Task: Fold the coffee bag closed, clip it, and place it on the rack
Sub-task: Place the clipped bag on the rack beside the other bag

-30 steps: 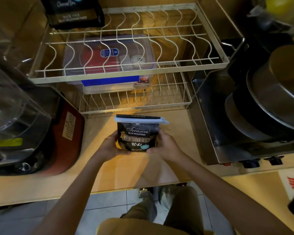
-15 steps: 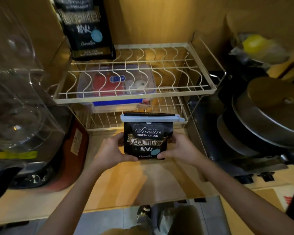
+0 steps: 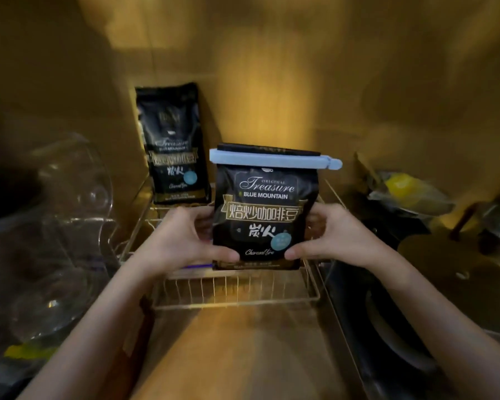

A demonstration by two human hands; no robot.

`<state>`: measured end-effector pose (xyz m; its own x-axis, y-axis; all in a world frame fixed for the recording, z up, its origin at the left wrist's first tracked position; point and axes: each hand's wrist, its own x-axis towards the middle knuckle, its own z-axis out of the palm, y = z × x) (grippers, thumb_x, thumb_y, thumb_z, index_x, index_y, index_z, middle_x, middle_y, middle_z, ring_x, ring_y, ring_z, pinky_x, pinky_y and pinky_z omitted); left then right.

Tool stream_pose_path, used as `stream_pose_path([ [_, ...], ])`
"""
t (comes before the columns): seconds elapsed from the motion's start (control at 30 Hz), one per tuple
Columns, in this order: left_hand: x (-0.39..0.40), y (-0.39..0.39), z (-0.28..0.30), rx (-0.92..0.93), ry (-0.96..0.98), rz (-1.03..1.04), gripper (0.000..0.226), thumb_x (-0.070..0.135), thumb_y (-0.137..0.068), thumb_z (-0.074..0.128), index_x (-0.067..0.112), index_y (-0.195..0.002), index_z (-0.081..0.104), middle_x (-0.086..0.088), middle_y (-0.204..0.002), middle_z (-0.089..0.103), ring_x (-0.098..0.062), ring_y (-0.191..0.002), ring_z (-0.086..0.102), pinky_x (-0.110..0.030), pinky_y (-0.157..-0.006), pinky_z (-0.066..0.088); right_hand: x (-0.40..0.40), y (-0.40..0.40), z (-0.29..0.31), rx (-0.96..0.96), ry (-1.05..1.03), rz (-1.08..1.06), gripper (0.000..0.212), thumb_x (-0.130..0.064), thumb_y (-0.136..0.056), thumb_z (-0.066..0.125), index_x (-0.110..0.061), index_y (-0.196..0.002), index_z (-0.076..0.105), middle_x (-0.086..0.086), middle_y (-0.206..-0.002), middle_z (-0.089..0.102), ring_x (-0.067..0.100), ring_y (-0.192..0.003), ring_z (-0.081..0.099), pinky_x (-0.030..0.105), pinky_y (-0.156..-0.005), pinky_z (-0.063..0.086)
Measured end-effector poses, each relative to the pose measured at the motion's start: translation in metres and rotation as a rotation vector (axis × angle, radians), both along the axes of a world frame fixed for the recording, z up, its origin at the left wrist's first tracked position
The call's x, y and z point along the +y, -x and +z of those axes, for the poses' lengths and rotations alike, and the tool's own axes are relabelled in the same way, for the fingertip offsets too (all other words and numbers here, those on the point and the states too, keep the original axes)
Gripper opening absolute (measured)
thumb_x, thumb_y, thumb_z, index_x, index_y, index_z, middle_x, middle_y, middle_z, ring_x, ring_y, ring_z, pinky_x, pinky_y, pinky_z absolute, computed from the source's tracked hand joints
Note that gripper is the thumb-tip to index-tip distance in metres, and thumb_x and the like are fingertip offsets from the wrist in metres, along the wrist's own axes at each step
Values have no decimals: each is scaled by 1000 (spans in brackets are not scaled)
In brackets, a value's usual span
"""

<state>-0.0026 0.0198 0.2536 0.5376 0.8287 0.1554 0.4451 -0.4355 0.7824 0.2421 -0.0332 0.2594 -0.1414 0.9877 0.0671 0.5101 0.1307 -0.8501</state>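
A: Where's the coffee bag (image 3: 264,215) now?

B: Upright over the top tier of the wire rack (image 3: 237,295), held from both sides. The left hand (image 3: 182,241) and the right hand (image 3: 334,236) each have their grip clamped on its lower edges, thumbs across the front. The blue sealing clip (image 3: 274,162) already runs across the folded top.

A: So what might go wrong?

B: I'd guess tipping. The tier is only thin wires, so a narrow bag base could settle unevenly and lean once released. It may also nudge the second coffee bag (image 3: 175,145) standing behind it to the left. Whether the base touches the wires yet, I can't tell.

A: Any writing?

B: "ORIGINAL Treasure BLUE MOUNTAIN", then a gold banner reading 焙炒咖啡豆, then 炭火, and "Charcoal fire" in script. The other bag looks like it carries the same design, blurrier.
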Motion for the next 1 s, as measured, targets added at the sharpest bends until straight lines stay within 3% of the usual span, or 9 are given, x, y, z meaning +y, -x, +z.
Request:
stream_pose_path([
  [0.1, 19, -5, 23, -62, -48, 12, 48, 21, -56, 80, 24, -99, 59, 15, -93, 66, 9, -90, 59, -3, -69, 45, 24, -3, 24, 56, -68, 16, 53, -2, -59, 81, -31, -96, 57, -14, -94, 67, -2, -90, 65, 8, -73, 50],
  [0.2, 40, -12, 37, -168, -44, 18, 38, 14, -64, 76, 26, -97, 61, 21, -85, 71, 6, -90, 61, -5, -68, 46, 51, -8, 34, 194, -102, -21, 64, 3, -61, 77, -24, -111, 50, -10, -102, 66, 2, -95, 65, 15, -79, 53],
  [0.33, 71, -26, 37, -275, -24, 78, 43, 10, -69, 72, 18, -108, 58, 15, -94, 69, 4, -91, 62, -15, -79, 49, 85, -8, 34, 277, -153, -70, 67, 5, -65, 74, -16, -122, 45, -15, -103, 59, -9, -90, 58, 0, -71, 46],
  [0.47, 102, -41, 17, -336, -4, 169, 52, 4, -73, 68, 8, -121, 49, 0, -106, 65, -2, -95, 61, -19, -86, 50, 122, -6, 11, 385, -137, -149, 67, 8, -67, 72, -7, -127, 46, 2, -121, 58, 13, -111, 57, 17, -89, 49],
  [0.57, 120, -48, -6, -306, -34, 237, 60, 9, -75, 68, 10, -129, 42, -8, -120, 61, -17, -112, 56, -37, -101, 43, 143, -3, -13, 425, -86, -151, 51, 7, -68, 71, -22, -107, 54, 0, -111, 63, 9, -103, 60, 22, -86, 53],
  [0.67, 129, -54, -25, -238, -38, 296, 67, 10, -78, 66, 14, -136, 31, -8, -130, 54, -17, -120, 48, -28, -102, 36, 154, 2, -32, 416, -9, -189, 46, 5, -71, 69, -28, -100, 55, 1, -111, 64, 13, -103, 60, 28, -87, 51],
  [0.77, 135, -60, -39, -176, -70, 338, 63, 9, -81, 61, 14, -136, 30, -10, -131, 53, -19, -121, 47, -21, -96, 33, 164, 5, -45, 431, 38, -212, 47, 5, -74, 66, -19, -112, 53, 4, -115, 63, 17, -107, 59, 29, -87, 49],
  [0.9, 140, -65, -47, -133, -154, 413, 62, 5, -82, 59, 11, -135, 28, -15, -130, 53, -26, -118, 50, -22, -94, 35, 173, 11, -56, 408, 65, -221, 55, 1, -76, 66, -13, -125, 47, 5, -124, 60, 15, -110, 57, 22, -82, 48],
  [1.0, 138, -71, -52, -133, -277, 446, 75, 1, -80, 59, 10, -139, 14, -17, -140, 40, -26, -127, 41, -25, -101, 30, 177, 13, -59, 421, 70, -231, 63, -2, -77, 66, -11, -133, 39, 3, -128, 57, 13, -113, 54, 22, -86, 47],
])
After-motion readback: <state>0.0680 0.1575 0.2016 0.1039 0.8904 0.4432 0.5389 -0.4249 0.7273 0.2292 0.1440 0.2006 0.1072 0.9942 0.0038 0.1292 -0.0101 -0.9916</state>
